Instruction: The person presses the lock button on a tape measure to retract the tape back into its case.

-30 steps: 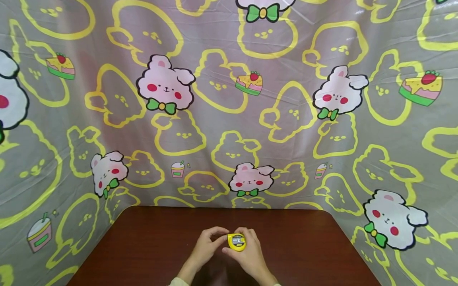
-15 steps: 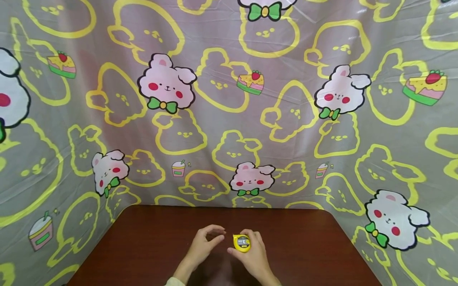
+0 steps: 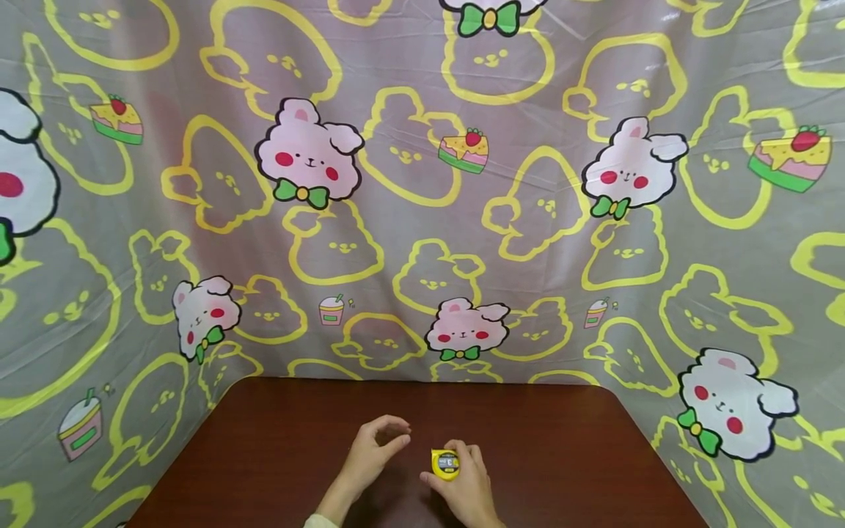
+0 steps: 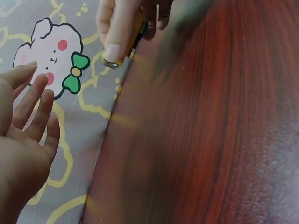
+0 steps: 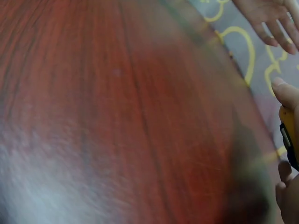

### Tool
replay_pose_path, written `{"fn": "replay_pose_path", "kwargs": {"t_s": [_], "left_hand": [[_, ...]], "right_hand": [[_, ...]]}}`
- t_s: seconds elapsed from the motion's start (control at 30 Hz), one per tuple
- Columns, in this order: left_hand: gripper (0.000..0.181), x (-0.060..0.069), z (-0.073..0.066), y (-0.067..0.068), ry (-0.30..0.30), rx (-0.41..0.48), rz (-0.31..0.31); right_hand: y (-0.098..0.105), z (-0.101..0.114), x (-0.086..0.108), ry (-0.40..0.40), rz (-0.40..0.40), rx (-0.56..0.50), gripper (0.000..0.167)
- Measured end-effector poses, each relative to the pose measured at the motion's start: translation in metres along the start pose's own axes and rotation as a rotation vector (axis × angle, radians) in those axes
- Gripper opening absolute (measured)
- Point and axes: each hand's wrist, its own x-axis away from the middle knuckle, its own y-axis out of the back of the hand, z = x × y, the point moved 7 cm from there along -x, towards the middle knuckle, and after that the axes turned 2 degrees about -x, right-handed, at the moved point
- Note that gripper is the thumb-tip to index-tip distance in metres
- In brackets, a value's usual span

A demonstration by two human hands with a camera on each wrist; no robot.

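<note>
A small yellow tape measure (image 3: pixel 445 463) with a grey-and-black label marked 3 sits in my right hand (image 3: pixel 467 488), gripped between thumb and fingers above the table. Its metal end tab (image 4: pixel 110 64) shows at the case's corner in the left wrist view, with the blade drawn in. To the left, apart from the tape measure, my left hand (image 3: pixel 368 453) is held up with its fingers loosely bent and nothing in them. In the right wrist view, the tape measure (image 5: pixel 288 135) is partly cut off at the right edge.
The dark red-brown wooden table (image 3: pixel 297 418) has rounded far corners. A grey curtain (image 3: pixel 409 213) printed with yellow outlines and white rabbits hangs behind it and along both sides.
My left hand has let go of the tape measure's end and moved left, away from it. My right hand has carried the tape measure slightly right and nearer to me.
</note>
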Motion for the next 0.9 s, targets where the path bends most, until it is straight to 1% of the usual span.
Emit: {"fn": "replay_pose_path", "kwargs": {"t_s": [0.07, 0.13, 0.27, 0.43, 0.6, 0.77, 0.9], "left_hand": [[0.017, 0.001, 0.002, 0.001, 0.012, 0.009, -0.004], [0.018, 0.002, 0.004, 0.001, 0.023, 0.009, -0.011], [0.018, 0.004, 0.007, 0.002, 0.048, 0.018, -0.019], [0.018, 0.007, 0.009, 0.002, 0.056, 0.026, -0.016], [0.018, 0.010, 0.011, 0.001, 0.075, 0.021, -0.014], [0.018, 0.010, 0.014, 0.000, 0.084, 0.027, -0.006], [0.018, 0.010, 0.016, -0.001, 0.085, 0.021, 0.004]], "right_hand": [[-0.002, 0.000, 0.002, 0.023, -0.019, 0.044, 0.063], [-0.005, -0.002, 0.003, 0.026, -0.031, 0.100, 0.063], [-0.012, -0.007, 0.006, 0.005, -0.028, 0.216, 0.064], [-0.018, -0.010, 0.009, -0.018, -0.024, 0.320, 0.066], [-0.019, -0.011, 0.010, -0.017, -0.038, 0.353, 0.067], [-0.020, -0.011, 0.010, -0.021, -0.027, 0.340, 0.069], [-0.019, -0.010, 0.008, -0.023, -0.021, 0.319, 0.075]]}}
